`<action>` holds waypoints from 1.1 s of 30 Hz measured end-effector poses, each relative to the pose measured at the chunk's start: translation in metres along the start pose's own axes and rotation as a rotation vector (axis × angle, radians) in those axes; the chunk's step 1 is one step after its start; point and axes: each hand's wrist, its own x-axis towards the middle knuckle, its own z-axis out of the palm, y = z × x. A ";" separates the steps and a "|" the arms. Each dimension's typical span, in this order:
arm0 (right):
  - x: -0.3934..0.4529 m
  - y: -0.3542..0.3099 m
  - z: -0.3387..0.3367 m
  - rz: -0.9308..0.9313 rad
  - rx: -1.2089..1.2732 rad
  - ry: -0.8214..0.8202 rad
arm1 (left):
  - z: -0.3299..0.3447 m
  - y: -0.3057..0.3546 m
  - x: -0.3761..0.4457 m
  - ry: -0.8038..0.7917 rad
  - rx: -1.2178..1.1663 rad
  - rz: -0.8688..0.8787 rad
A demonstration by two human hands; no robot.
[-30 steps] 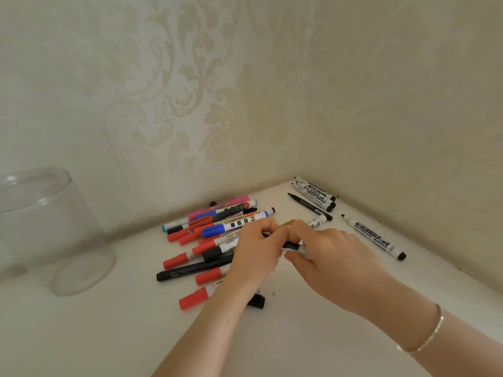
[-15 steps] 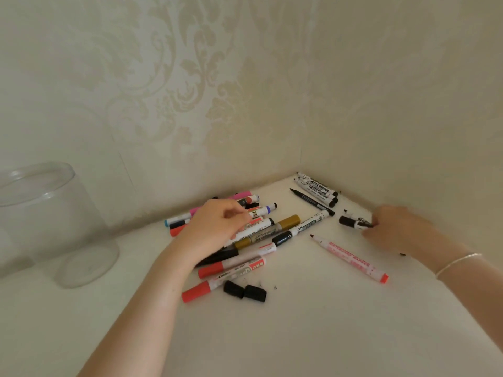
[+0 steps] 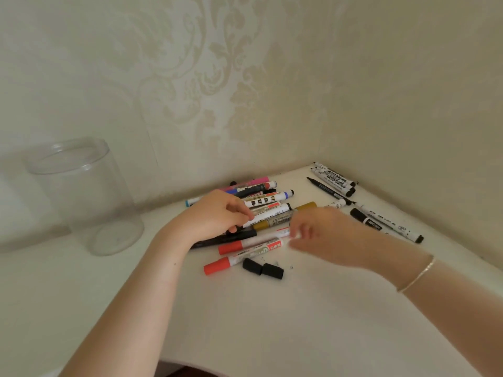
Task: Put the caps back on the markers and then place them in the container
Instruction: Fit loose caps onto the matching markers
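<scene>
Fingers of the left hand (image 3: 217,213) are curled down onto the pile of markers (image 3: 261,210) in the middle of the frame, and the tips touch a white marker with a black end (image 3: 268,213); whether they pinch it or just rest on it is hard to tell. The right hand (image 3: 324,235) is blurry. Its fingertips (image 3: 299,232) are bent and close together at the end of a white marker with a red cap (image 3: 253,242), but the blur hides whether they really pinch it. A thin bracelet (image 3: 416,273) sits on the right wrist. Just under that marker lies another white one with a red cap (image 3: 239,257), and right below it two black caps (image 3: 262,268) lie side by side, touching each other. A gold marker (image 3: 283,220) lies in the pile between the two hands. In the far corner at the upper right a few white and black markers (image 3: 333,178) lie against the wall, and two more black and white markers (image 3: 386,223) lie just past the right hand. The clear container (image 3: 81,197) stands upright at the left of the frame, well apart from the pile, and nothing can be seen inside it. Everything rests on a white table (image 3: 245,322) set into a corner with patterned wallpaper (image 3: 217,77).
</scene>
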 end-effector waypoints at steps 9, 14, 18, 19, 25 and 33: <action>0.015 -0.035 0.047 -0.114 -0.152 -0.095 | 0.007 -0.004 -0.020 -0.209 0.140 0.044; 0.014 -0.020 0.043 -0.008 -0.105 -0.084 | 0.027 0.000 -0.023 -0.213 0.365 0.032; 0.012 -0.006 0.033 0.097 -0.120 -0.127 | 0.042 0.009 -0.024 -0.167 0.440 0.097; 0.012 -0.001 0.029 0.134 -0.132 -0.129 | 0.046 0.011 -0.025 -0.171 0.434 0.123; 0.015 0.034 -0.005 0.323 0.112 0.124 | 0.065 0.029 -0.014 -0.262 0.405 0.242; 0.025 0.076 -0.033 0.457 0.717 0.418 | 0.082 0.053 0.024 -0.251 0.381 0.277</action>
